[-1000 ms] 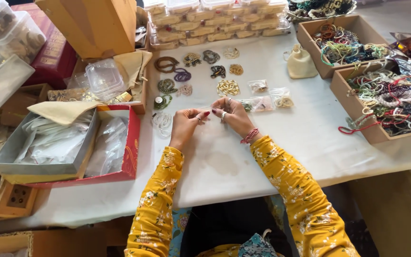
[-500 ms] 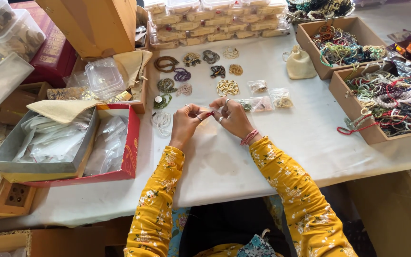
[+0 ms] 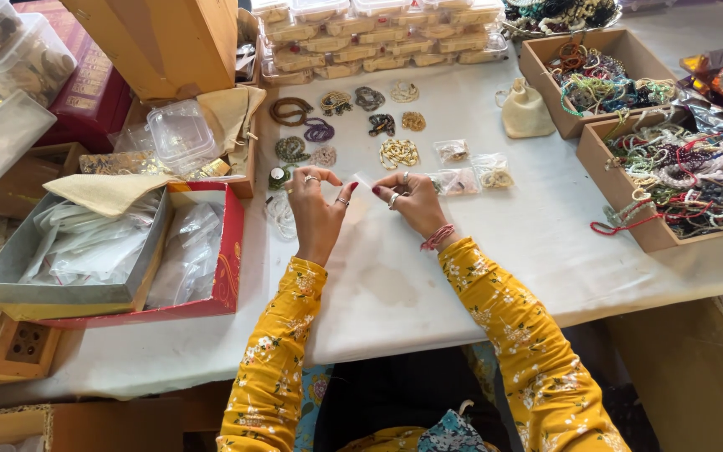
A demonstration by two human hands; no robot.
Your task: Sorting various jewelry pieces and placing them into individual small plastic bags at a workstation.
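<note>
Both my hands rest on the white table, in yellow floral sleeves. My left hand (image 3: 315, 208) and my right hand (image 3: 412, 201) each pinch one side of a small clear plastic pouch (image 3: 361, 194) held flat between them. The pouch looks empty, though I cannot tell for sure. Rings are on several fingers and a pink thread band is on my right wrist. Just beyond my fingers lie beaded bracelets: a gold one (image 3: 399, 153), a green one (image 3: 292, 149) and a purple one (image 3: 320, 130).
Filled clear pouches (image 3: 472, 172) lie right of my hands, beside a cream drawstring bag (image 3: 526, 111). Two cardboard boxes (image 3: 639, 230) of bracelets stand at the right. A red box (image 3: 229, 251) of plastic bags sits at the left. Clear containers (image 3: 361, 38) line the back.
My hands drew close together over the pouch, then moved slightly apart again, still holding it between them. Nothing else on the table moved.
</note>
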